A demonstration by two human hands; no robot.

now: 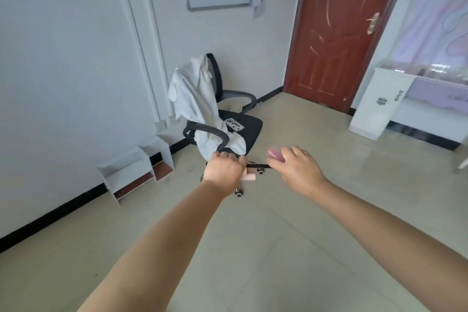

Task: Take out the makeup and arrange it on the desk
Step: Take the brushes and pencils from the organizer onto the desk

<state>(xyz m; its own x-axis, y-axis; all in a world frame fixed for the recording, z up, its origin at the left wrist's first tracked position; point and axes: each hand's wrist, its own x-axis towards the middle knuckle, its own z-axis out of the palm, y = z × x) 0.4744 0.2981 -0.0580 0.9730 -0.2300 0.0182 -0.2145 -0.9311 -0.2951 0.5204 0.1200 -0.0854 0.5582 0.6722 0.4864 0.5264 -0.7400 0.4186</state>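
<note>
Both hands are held out over bare tiled floor. The left hand curls round a peach-coloured tube and a thin black pencil that reaches across to the right hand, whose fingers grip a pink bottle. Just beyond the hands stands an office chair draped in white cloth. The worktop edge lies well off past the right hand, beside the door, with open floor between.

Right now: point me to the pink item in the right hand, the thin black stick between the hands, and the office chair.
pink item (275,154), head view, on its rounded end showing past the right hand's fingers.
thin black stick (257,166), head view, on the shaft between both hands.
office chair (249,127), head view, on the black seat.
</note>
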